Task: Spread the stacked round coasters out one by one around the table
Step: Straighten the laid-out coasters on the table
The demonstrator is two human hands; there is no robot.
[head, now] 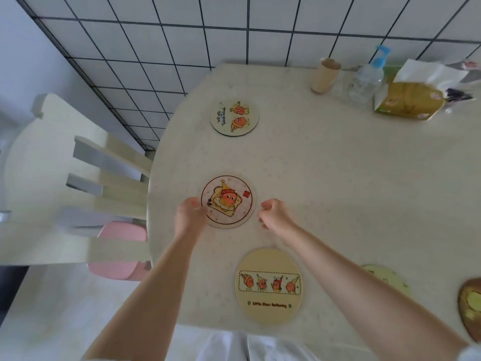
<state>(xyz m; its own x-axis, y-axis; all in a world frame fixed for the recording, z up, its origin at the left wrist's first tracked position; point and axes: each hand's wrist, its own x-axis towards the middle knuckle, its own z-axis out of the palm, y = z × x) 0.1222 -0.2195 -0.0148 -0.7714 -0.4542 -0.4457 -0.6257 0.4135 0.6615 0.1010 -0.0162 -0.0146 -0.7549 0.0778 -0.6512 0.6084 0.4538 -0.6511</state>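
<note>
- Bench [325, 178]: pale speckled top with a rounded left edge, set against a white tiled wall [182, 35] with dark grout.
- Toast coaster [228, 201] lies flat at centre-left of the bench, between both hands. A second rim shows under its lower edge, so it looks like a small stack; can't tell how many.
- Left hand [188, 213] is at the toast coaster's left edge, fingers [194, 201] curled and touching the rim. Looks like a pinch on the edge, but the contact is blurred.
- Right hand [274, 213] hovers just right of the same coaster, apart from it. Its fingers are loosely curled inward, holding nothing.
- Far coaster [234, 118], with two orange figures and text, lies flat toward the wall, well apart from the hands.
- Near coaster [269, 285], yellow with four small figures in a row and a line of text, lies flat close to the bench's near edge, between the forearms.
- Pale green coaster [390, 278] is partly hidden behind the right forearm; a brown one [471, 308] is cut off by the right frame edge.
- Back right of the bench: cardboard tube [325, 75], clear pump bottle [367, 79], tissue pack [408, 100].
- White slatted chair [78, 178] with a pink cushion [122, 251] stands left of the bench.
</note>
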